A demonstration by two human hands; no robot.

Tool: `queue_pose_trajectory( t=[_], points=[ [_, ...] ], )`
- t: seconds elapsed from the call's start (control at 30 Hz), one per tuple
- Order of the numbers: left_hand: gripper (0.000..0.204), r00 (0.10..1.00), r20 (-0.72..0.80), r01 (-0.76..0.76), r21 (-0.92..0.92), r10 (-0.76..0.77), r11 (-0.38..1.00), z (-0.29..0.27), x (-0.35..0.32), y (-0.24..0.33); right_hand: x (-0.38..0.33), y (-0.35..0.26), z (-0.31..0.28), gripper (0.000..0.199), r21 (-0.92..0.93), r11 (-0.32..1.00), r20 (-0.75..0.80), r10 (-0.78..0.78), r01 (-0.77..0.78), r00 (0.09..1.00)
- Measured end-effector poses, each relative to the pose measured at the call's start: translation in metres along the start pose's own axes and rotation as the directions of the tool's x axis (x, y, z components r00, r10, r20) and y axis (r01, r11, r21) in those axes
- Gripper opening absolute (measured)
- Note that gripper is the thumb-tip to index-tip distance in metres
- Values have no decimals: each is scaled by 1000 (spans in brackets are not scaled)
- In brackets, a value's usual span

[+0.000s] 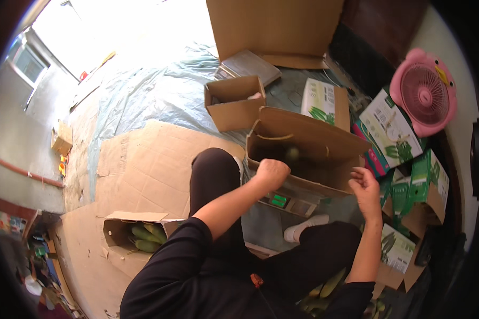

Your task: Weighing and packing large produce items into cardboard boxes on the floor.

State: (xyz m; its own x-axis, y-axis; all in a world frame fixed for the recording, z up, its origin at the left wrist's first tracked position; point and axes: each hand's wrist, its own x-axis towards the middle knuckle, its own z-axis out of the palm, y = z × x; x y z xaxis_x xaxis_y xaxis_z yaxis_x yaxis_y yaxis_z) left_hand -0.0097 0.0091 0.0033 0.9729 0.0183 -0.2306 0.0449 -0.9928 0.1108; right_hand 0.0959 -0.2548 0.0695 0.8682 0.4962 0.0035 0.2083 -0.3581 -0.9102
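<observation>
An open cardboard box (314, 178) stands in front of me on a weighing scale (298, 206) with a green lit display. My left hand (273, 174) is closed on the near rim of the box, toward its left corner. At the near right corner, my right hand (365, 187) has its fingers curled on the box edge. Inside, a blurred dark green thing (291, 154) shows against the shaded interior; its kind is unclear. The bottom of the box is hidden.
A smaller open box (234, 123) and a flat grey case (248, 68) lie beyond. Long green vegetables (147, 236) fill a box at left; more vegetables (332, 282) lie by my right leg. Printed cartons (391, 127), green packaging (418, 183) and a pink fan (424, 94) crowd the right.
</observation>
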Motion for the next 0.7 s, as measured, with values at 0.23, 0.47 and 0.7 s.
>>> queue_pose_trajectory(
  t=[0.23, 0.47, 0.7],
  points=[
    [23, 996, 9, 87, 124, -89, 988, -6, 5, -5, -109, 141, -63, 34, 24, 969, -403, 236, -248, 884],
    [20, 997, -57, 59, 75, -55, 995, -6, 8, 3, -296, 327, -1, 34, -137, 751, -549, 485, -646, 681],
    [36, 992, 18, 124, 64, -125, 990, -5, 9, 7, -403, 375, 121, 33, 143, 438, -352, 861, -887, 368]
  ],
)
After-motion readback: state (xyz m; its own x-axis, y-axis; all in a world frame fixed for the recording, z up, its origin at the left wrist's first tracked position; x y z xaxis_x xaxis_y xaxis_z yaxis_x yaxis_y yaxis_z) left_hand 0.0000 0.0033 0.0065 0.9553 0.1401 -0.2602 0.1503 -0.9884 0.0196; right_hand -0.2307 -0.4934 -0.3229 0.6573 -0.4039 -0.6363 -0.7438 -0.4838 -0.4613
